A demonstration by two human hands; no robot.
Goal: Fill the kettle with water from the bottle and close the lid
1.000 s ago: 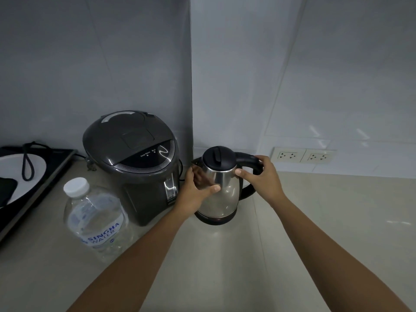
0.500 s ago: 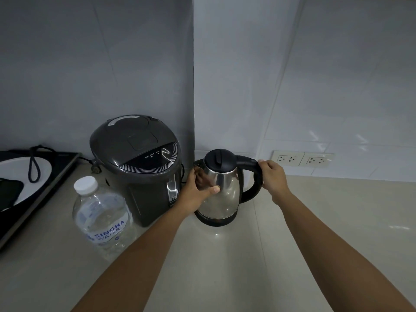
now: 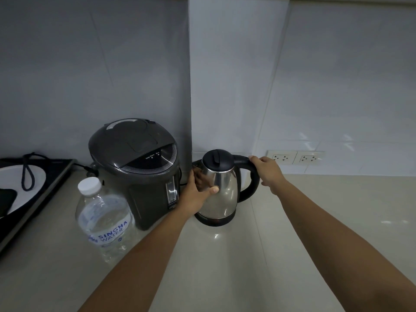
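A steel kettle (image 3: 222,199) with a black lid (image 3: 217,159) and a black handle (image 3: 253,183) stands on its base near the wall corner. Its lid is down. My left hand (image 3: 197,194) wraps the kettle's left side, thumb across the steel front. My right hand (image 3: 267,174) grips the top of the handle from the right. A clear water bottle (image 3: 104,224) with a white cap (image 3: 89,185) and a blue label stands upright at the left, capped, with neither hand on it.
A dark grey electric water boiler (image 3: 137,167) stands between bottle and kettle, close to my left hand. A black cooktop (image 3: 33,199) with a white plate and a cord lies at far left. Two wall sockets (image 3: 295,157) sit behind the kettle. Beige counter (image 3: 225,266) stretches in front.
My right hand slid from the kettle's body by the lid to the outer top of the handle. My left hand stayed on the kettle's side. The view shifted slightly.
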